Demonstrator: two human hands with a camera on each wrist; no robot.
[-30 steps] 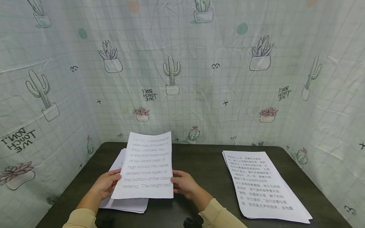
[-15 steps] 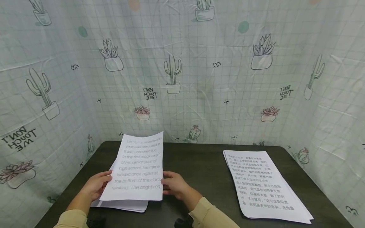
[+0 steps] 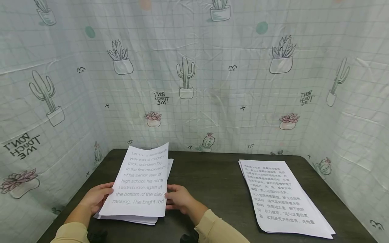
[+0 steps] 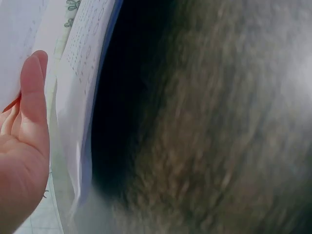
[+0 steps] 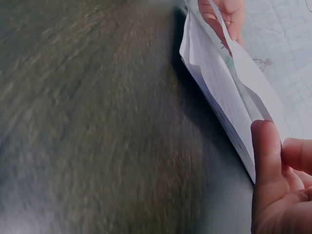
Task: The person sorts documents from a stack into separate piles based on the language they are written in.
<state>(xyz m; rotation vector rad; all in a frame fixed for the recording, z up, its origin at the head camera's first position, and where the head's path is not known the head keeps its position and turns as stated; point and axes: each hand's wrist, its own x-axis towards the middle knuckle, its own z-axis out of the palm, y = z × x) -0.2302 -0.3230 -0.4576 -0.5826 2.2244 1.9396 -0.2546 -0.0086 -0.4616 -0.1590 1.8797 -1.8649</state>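
Note:
A printed sheet of paper [image 3: 139, 182] with large English text is held up over a paper stack [image 3: 133, 219], its upper edge slightly bowed. My left hand [image 3: 95, 199] pinches the sheet's left edge, and my right hand [image 3: 181, 199] pinches its right edge between thumb and fingers. In the right wrist view a gap shows between the raised sheet [image 5: 258, 80] and the stack [image 5: 214, 83] beneath. The left wrist view has my left hand [image 4: 27, 141] at the sheet's edge, with the stack [image 4: 80, 97] beside it.
On the right of the dark table [image 3: 209, 189] lies another paper stack [image 3: 279, 199], printed with Chinese text and slightly fanned at its right side. A light curtain [image 3: 194, 128] with cactus drawings surrounds the table at the back and sides.
Both hands have carried the sheet leftward and slightly down, so that it now overlaps more of the left stack. The stack on the right has stayed in place.

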